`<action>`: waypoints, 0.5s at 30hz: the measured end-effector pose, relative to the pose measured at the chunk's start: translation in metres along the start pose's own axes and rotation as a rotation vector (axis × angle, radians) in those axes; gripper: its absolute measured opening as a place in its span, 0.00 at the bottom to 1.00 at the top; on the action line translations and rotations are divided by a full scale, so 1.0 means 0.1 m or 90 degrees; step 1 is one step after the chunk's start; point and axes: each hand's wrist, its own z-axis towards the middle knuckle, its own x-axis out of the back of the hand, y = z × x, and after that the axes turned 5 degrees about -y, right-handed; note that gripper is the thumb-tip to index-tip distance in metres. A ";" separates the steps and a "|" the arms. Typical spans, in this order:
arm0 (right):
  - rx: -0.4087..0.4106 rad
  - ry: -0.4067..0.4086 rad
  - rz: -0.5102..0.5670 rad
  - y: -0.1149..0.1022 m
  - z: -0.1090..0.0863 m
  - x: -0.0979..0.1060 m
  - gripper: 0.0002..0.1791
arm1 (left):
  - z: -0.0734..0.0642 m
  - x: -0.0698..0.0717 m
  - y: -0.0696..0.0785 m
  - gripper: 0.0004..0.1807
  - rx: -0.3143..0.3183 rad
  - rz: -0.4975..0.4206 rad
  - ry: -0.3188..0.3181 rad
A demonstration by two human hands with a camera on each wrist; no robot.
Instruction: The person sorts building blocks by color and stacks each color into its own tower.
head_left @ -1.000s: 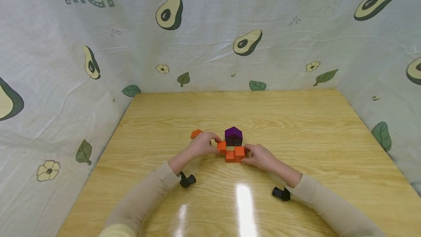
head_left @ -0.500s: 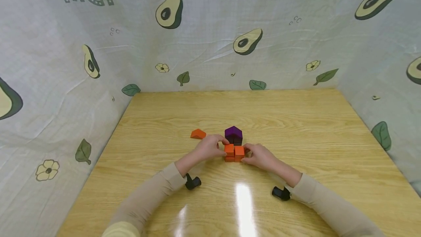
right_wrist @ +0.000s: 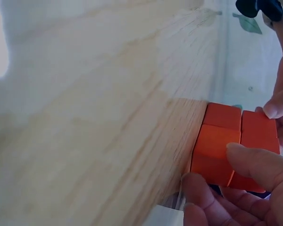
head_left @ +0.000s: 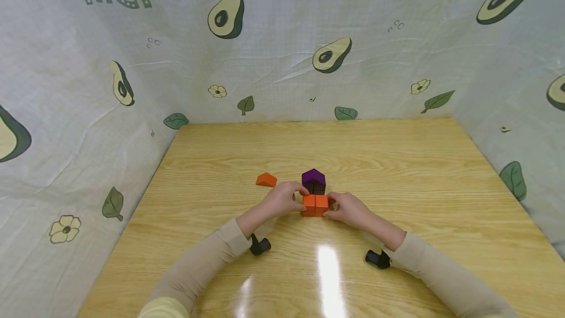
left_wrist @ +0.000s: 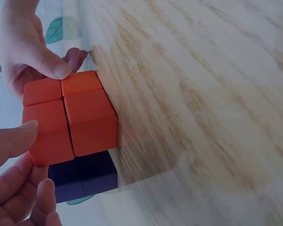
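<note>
Several orange cubes stand in a small block, two on top (head_left: 309, 201) and others beneath, as the left wrist view shows. My left hand (head_left: 282, 198) pinches the upper left orange cube (left_wrist: 49, 134) between thumb and fingers. From the other side, my right hand (head_left: 349, 210) grips the upper right orange cube (head_left: 321, 202) the same way. The two upper cubes sit side by side with a thin seam between them. Right behind stands a dark block stack with a purple peaked top (head_left: 313, 178), its lower part partly hidden by the orange cubes.
An orange wedge-shaped block (head_left: 266, 179) lies on the wooden table (head_left: 388, 161), behind my left hand. Black wrist-camera mounts (head_left: 260, 246) hang below both forearms. A printed cloth (head_left: 273, 63) walls the table at the back and sides.
My left hand has moved right with its orange cube and set it level beside the one under my right hand. The orange wedge is now fully uncovered. My right hand stays in place.
</note>
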 end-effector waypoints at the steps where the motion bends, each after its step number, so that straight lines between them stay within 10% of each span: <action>1: -0.001 0.000 0.002 0.00 0.00 0.00 0.18 | 0.00 0.00 0.00 0.19 -0.002 0.004 0.001; 15: -0.009 0.004 0.009 0.02 0.00 0.00 0.19 | 0.00 -0.02 0.00 0.19 0.000 0.022 0.005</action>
